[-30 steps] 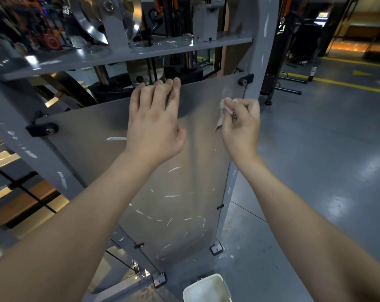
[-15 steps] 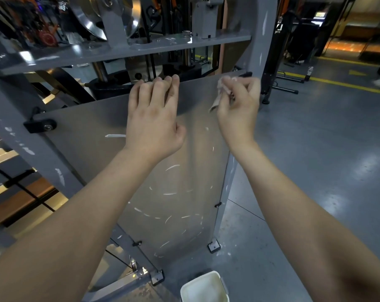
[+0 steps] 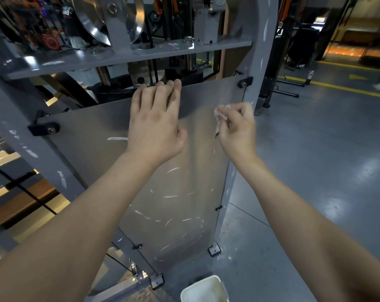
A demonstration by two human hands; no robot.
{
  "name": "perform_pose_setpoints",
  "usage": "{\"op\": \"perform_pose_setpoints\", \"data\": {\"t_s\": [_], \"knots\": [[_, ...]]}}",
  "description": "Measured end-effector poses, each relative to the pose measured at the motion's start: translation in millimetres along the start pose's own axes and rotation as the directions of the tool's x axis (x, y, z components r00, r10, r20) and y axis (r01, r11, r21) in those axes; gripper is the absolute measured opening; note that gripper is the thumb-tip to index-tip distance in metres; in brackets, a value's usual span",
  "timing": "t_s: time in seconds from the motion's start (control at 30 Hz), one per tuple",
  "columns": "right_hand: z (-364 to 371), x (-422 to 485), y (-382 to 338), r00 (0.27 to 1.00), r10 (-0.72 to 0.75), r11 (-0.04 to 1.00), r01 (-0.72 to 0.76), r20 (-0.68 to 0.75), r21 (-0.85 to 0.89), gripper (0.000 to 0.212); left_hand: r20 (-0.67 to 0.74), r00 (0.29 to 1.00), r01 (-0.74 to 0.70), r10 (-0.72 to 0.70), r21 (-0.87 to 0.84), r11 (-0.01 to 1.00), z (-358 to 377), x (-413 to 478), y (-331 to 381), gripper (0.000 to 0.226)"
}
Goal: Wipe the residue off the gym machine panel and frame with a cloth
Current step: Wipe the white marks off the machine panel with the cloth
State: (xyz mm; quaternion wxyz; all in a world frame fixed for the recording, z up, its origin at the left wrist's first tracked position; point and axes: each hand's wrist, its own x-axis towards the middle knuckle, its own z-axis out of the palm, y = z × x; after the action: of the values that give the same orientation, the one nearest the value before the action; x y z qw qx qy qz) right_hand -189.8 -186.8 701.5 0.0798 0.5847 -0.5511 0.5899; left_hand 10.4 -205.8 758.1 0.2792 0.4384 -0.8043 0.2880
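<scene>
R hand (image 3: 237,129) grip is clamped on the small cloth (image 3: 219,118), pinched betw. thumb & fingers (image 3: 241,109), now lower on the panel (image 3: 184,214) than 0.5 s ago, below the top-right bracket (image 3: 245,82); L hand (image 3: 156,129) stays flat, fingertips (image 3: 177,83) at the panel's top edge. Cloth mostly hidden & blurred. White tub (image 3: 203,289) on the floor (image 3: 315,171) is cut off; contents unclear.

readable text: none | black upright (image 3: 279,53): small white logo, lettering too blurred | floor (image 3: 315,153): painted yellow arrow (image 3: 356,77)
</scene>
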Motion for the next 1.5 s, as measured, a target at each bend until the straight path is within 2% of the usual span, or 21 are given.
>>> {"op": "perform_pose_setpoints", "data": {"t_s": [0.13,0.2,0.3,0.33,0.4,0.5,0.53,0.6,0.67,0.77,0.83,0.93,1.03,1.1,1.17,1.27,1.3,1.37,1.43,1.47,1.5], "knots": [[-8,37,-10,0.981,0.014,1.0,-0.014,-0.195,0.001,0.019,0.01,1.0,0.0,0.0,0.001,1.0,-1,0,1,0.086],[-2,14,-5,0.992,-0.005,1.0,0.005,-0.124,0.005,0.017,0.005,1.0,-0.002,0.002,0.0,1.0,-1,0,0,0.086],[2,-28,7,0.994,-0.006,1.0,0.009,0.109,-0.03,0.016,0.007,1.0,-0.003,0.003,0.009,1.0,0,-1,0,0.085],[1,-26,8,0.993,-0.006,1.0,0.01,0.122,-0.028,0.018,0.01,1.0,-0.002,0.002,0.014,1.0,0,-1,0,0.085],[-3,-1,6,0.999,0.002,1.0,-0.002,0.038,0.014,0.019,0.016,1.0,0.001,-0.002,0.014,1.0,1,-1,1,0.086],[-3,27,-4,0.989,-0.007,1.0,0.003,-0.148,-0.026,0.02,0.016,1.0,0.004,-0.004,0.007,1.0,1,-1,1,0.086],[0,22,-3,0.988,-0.013,0.999,0.008,-0.152,-0.031,0.022,0.015,1.0,0.003,-0.003,0.006,1.0,1,-1,1,0.086],[4,-2,7,0.997,0.003,0.999,-0.006,-0.074,-0.047,0.02,0.013,1.0,0.002,-0.002,0.003,1.0,0,-1,1,0.086],[3,-20,14,0.996,0.087,0.995,-0.088,-0.014,-0.054,0.013,0.01,1.0,0.001,-0.001,0.001,1.0,-1,-1,0,0.086],[7,-6,5,0.972,0.183,0.983,-0.186,-0.145,-0.001,0.011,0.019,1.0,-0.002,0.002,0.003,1.0,-1,0,0,0.087],[9,15,-13,0.966,0.149,0.989,-0.146,-0.211,0.031,0.012,0.036,0.999,-0.002,0.002,0.001,1.0,-2,0,1,0.087],[9,16,-14,0.985,0.056,0.998,-0.058,-0.164,-0.013,0.015,0.088,0.996,-0.011,0.012,-0.01,1.0,-7,1,1,0.088],[6,-6,-4,0.956,0.236,0.971,-0.236,-0.173,0.024,0.012,0.13,0.991,-0.034,0.042,-0.069,0.997,-17,2,-6,0.086],[9,-7,-13,0.931,0.301,0.954,-0.293,-0.209,0.068,0.012,0.14,0.989,-0.039,0.056,-0.12,0.992,-25,0,-14,0.081],[13,5,-30,0.936,0.272,0.962,-0.261,-0.222,0.081,0.011,0.124,0.991,-0.034,0.05,-0.126,0.991,-34,-6,-23,0.074],[15,11,-40,0.984,0.07,0.998,-0.069,-0.162,0.007,0.014,0.107,0.994,0.008,0.002,-0.097,0.995,-44,-18,-38,0.07],[13,9,-36,0.988,0.051,0.999,-0.051,-0.146,-0.002,0.014,0.108,0.994,0.023,-0.013,-0.091,0.996,-47,-21,-43,0.069],[12,9,-31,0.964,0.156,0.988,-0.155,-0.215,0.022,0.015,0.106,0.993,0.053,-0.043,-0.096,0.994,-51,-28,-53,0.068],[17,12,-40,0.898,0.316,0.949,-0.304,-0.305,0.088,0.015,0.114,0.992,0.074,-0.062,-0.106,0.992,-52,-33,-61,0.068],[21,14,-48,0.89,0.338,0.941,-0.324,-0.307,0.097,0.013,0.124,0.99,0.074,-0.06,-0.112,0.991,-52,-36,-64,0.068],[24,13,-58,0.914,0.3,0.954,-0.295,-0.274,0.06,0.012,0.137,0.989,0.068,-0.051,-0.122,0.99,-52,-38,-67,0.07]]}}
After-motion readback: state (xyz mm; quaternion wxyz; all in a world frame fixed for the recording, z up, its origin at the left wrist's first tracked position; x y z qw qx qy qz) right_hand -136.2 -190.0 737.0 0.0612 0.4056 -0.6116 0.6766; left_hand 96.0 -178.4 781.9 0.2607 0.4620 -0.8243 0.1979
